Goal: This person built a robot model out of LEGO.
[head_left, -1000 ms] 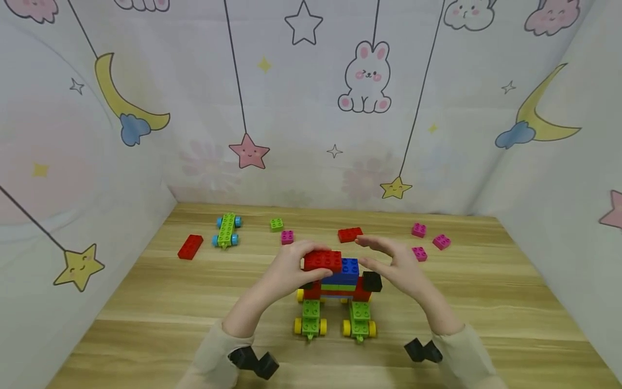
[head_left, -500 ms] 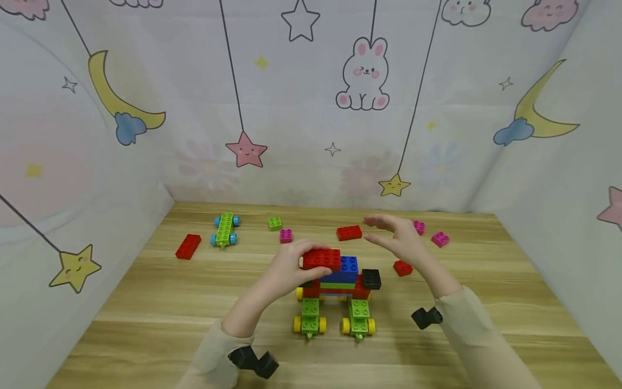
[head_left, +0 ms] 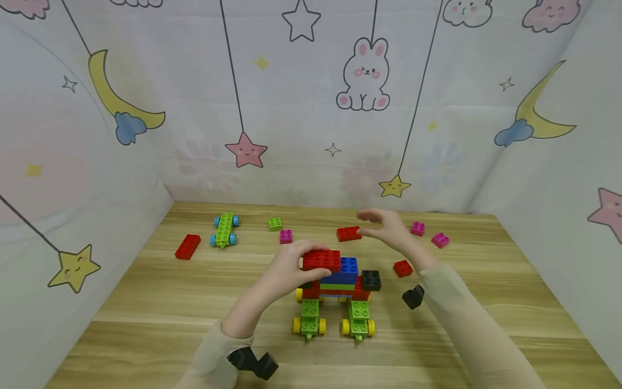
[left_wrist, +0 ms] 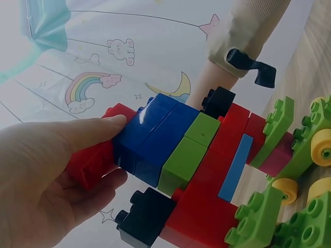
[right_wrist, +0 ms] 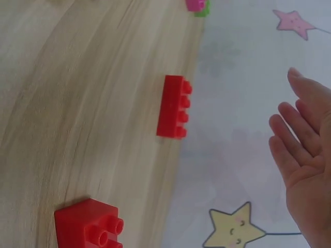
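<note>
Left hand (head_left: pixel 284 274): top red brick (head_left: pixel 322 260) pinched, thumb on near side, fingers on far side.
Top red brick: held above the model's blue bricks (left_wrist: pixel 150 137), left part apparently overhanging; full seating can't be told.
Overhang: brick could be levered loose if pressed down at its unsupported end.
Green wheel bases (head_left: pixel 310 323): model could be rolled or tipped by a sideways push, its weight being carried on yellow wheels (head_left: pixel 345 327).
Right hand (head_left: pixel 389 231): nothing grasped, thumb and fingers apart.
Far red brick (right_wrist: pixel 171 107): flat on table (head_left: pixel 146 302), near right fingertips, not enclosed; could be nudged away if approached off-line.
Black brick (head_left: pixel 371 280): could be knocked by right forearm on return.
</note>
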A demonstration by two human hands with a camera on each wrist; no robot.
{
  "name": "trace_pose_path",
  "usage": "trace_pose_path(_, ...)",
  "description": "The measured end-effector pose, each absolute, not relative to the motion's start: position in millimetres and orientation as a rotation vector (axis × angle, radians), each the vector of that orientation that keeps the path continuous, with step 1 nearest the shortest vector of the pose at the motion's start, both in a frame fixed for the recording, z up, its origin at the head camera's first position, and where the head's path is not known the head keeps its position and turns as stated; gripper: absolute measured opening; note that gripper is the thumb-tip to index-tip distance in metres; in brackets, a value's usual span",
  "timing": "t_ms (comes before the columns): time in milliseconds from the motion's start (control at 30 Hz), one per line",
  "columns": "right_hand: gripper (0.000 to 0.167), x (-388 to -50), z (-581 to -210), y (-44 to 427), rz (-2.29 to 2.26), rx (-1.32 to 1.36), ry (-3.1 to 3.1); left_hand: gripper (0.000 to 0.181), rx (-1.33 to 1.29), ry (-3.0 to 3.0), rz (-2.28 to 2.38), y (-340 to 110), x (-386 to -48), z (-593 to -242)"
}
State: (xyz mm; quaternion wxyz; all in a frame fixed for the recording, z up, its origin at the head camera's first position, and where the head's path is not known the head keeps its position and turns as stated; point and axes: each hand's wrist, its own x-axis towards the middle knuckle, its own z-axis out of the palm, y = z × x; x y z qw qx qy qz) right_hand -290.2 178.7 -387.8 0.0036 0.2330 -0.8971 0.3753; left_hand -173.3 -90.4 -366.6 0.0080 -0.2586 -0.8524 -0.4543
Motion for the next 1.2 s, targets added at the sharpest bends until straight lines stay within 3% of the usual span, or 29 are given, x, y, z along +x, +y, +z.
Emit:
trace_pose_path(567, 0.051, -332.1, -412.2, 173.7, 1.099, 0.727, -2.965, 0.041, -0.812, -2.658, -1.397, -90.2, -173.3, -365.3)
trace_pose_path(900, 0.061, -339.3, -434.4, 170.1, 1.031, 0.762, -3.044, 0.040, -0.812, -2.656, -1.400, -90.9, -172.2, -366.2)
trace_pose_path(1200, 0.057, -343.3, -444.5, 164.6, 0.991, 0.752, -3.065, 0.040, -0.823, -2.646, -1.399, -91.4, -172.2, -365.5)
